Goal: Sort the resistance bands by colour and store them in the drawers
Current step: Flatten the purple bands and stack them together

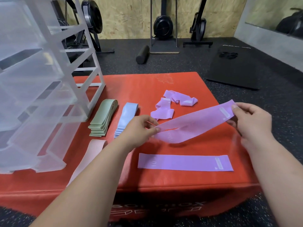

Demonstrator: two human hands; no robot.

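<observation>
A purple band (195, 122) is stretched in the air between both hands. My left hand (139, 130) pinches its near-left end and my right hand (250, 120) pinches its far-right end. Below it another purple band (185, 163) lies flat on the red box (147, 86). Two crumpled purple bands (172, 104) lie farther back. To the left are a stack of green bands (104, 117), a stack of blue bands (126, 118) and a pink band (91, 153). The clear plastic drawer unit (41, 79) stands at the left with its drawers pulled out.
The red box sits on a black rubber floor (270, 102). A black mat (234, 69), a foam roller (142, 54) and exercise machines (163, 27) stand behind, against a chipboard wall.
</observation>
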